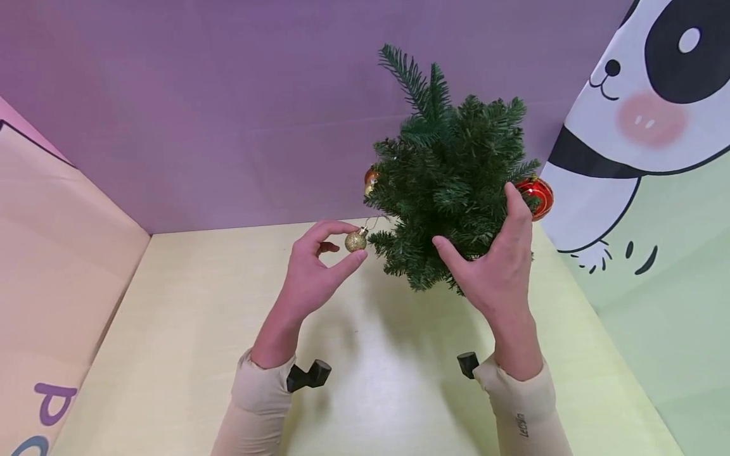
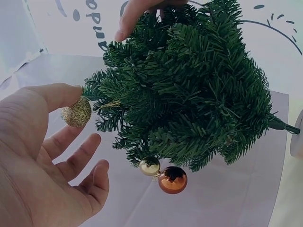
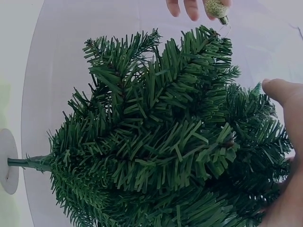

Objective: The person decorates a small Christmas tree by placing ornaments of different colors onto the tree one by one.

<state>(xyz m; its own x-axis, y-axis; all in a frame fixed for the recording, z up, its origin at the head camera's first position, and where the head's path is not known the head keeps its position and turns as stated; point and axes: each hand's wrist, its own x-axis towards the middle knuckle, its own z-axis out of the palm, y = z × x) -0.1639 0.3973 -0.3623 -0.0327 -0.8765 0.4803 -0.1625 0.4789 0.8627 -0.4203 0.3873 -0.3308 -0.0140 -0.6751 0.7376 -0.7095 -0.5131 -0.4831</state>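
Between thumb and forefinger, my left hand pinches a small gold glitter bauble just left of the small artificial Christmas tree. A thin hanging loop runs from its cap to the nearest branch tips; whether it hooks a twig I cannot tell. My right hand is at the tree's lower right, thumb and forefinger spread wide against the greenery, other fingers mostly hidden. A shiny gold bauble and a copper-coloured bauble hang together on one side. A red bauble shows beyond the right hand.
The tree stands on a pale tabletop, near the purple back panel. A panda-printed panel rises at the right, a pink panel at the left. A round pale base shows under the trunk.
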